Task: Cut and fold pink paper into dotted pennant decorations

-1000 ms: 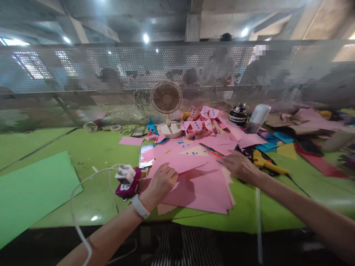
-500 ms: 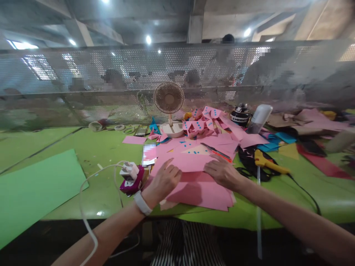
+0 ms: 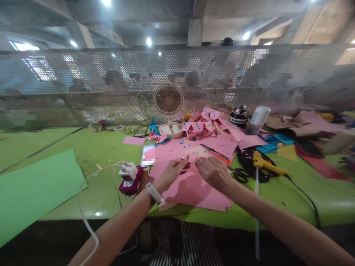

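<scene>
Both hands, left hand (image 3: 172, 172) and right hand (image 3: 213, 171), press open and flat on the pink paper stack (image 3: 194, 188) at the green table (image 3: 91, 155) edge, with scissors (image 3: 240, 173), yellow glue gun (image 3: 267, 164), charger (image 3: 129, 171) and fan (image 3: 168, 107) close around.

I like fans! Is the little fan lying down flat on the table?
No, the small fan stands upright on its white base behind the pink paper sheets.

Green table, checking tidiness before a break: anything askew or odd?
Pink paper sheets under both hands lie fanned crookedly, overhanging the green table's near edge. Black-handled scissors lie open beside them.
</scene>
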`<state>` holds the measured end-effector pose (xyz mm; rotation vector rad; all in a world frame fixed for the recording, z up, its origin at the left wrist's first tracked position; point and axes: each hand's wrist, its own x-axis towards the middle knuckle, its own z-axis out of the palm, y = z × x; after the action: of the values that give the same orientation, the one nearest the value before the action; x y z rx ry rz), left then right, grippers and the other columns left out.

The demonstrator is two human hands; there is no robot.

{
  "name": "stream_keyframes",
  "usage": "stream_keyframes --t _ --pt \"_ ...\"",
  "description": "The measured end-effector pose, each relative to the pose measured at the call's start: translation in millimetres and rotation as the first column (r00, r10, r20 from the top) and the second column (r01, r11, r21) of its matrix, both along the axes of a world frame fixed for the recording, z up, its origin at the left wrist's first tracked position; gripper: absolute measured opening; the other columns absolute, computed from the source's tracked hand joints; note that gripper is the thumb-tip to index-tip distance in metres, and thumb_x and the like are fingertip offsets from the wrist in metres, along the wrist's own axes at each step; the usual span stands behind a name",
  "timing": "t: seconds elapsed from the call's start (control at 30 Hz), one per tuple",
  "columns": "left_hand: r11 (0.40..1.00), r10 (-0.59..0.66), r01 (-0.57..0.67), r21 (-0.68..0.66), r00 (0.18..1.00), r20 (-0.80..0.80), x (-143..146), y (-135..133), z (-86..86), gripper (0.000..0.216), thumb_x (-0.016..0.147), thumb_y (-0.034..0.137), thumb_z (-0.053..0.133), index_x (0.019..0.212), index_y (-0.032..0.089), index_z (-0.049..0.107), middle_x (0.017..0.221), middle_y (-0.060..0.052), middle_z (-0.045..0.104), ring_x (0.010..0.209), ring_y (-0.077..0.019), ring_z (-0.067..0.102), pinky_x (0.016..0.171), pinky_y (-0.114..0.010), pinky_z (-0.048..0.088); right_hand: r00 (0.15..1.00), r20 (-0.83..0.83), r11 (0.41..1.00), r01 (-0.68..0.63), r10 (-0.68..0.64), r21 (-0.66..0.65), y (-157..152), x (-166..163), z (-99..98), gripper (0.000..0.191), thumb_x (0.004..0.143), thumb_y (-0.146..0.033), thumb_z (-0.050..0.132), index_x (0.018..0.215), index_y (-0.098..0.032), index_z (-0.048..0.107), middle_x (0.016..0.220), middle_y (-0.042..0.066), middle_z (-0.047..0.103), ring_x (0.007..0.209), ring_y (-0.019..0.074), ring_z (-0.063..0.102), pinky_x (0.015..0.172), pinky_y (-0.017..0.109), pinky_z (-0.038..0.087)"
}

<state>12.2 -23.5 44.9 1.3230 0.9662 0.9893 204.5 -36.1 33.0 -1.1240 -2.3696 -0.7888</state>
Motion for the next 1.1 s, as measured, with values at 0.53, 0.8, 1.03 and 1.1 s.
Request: stream_keyframes --t 0.53,0.8,1.03,1.1 --pt "0.989 -0.043 0.075 -0.131 0.972 0.233 -4 27 -11.7 0.032 0.072 0.043 0.071 0.076 0.013 0.061 0.066 0.002 0.053 0.059 -0.0084 0.052 0.065 -0.027 0.051 0.277 -0.883 0.74 -0.483 -0.379 -0.469 48 26 -5.0 0.044 0.075 -0.054 0.06 0.096 -0.016 0.054 0.076 0.002 0.061 0.059 0.0141 0.059 0.049 0.025 0.046" --pt "0.981 -0.145 0.16 -0.107 0.98 0.132 -10 24 -12.2 0.03 0.074 0.042 0.068 0.074 0.013 0.062 0.068 0.001 0.054 0.058 -0.0081 0.053 0.06 -0.026 0.052 0.186 -0.864 0.502 -0.749 -0.467 -0.432 41 25 -13.0 0.033 0.069 -0.046 0.07 0.071 -0.015 0.058 0.05 -0.003 0.058 0.039 0.0079 0.05 0.038 0.018 0.036" --pt "0.977 -0.204 0.208 -0.054 0.976 0.071 -16 26 -12.9 0.027 0.074 0.038 0.07 0.074 0.012 0.06 0.066 0.001 0.055 0.06 -0.008 0.053 0.061 -0.025 0.052 0.186 -0.848 0.422 -0.801 -0.497 -0.424 37 24 -9.2 0.038 0.067 -0.05 0.07 0.068 -0.013 0.062 0.05 0.0 0.063 0.04 0.0084 0.054 0.04 0.018 0.041" --pt "0.976 -0.214 0.216 -0.043 0.976 0.049 -17 26 -12.9 0.028 0.072 0.038 0.071 0.07 0.012 0.059 0.064 0.002 0.053 0.057 -0.0073 0.05 0.061 -0.025 0.052 0.158 -0.852 0.438 -0.803 -0.498 -0.405 39 28 -8.9 0.039 0.069 -0.052 0.067 0.066 -0.013 0.062 0.05 0.001 0.063 0.04 0.009 0.055 0.041 0.018 0.041"
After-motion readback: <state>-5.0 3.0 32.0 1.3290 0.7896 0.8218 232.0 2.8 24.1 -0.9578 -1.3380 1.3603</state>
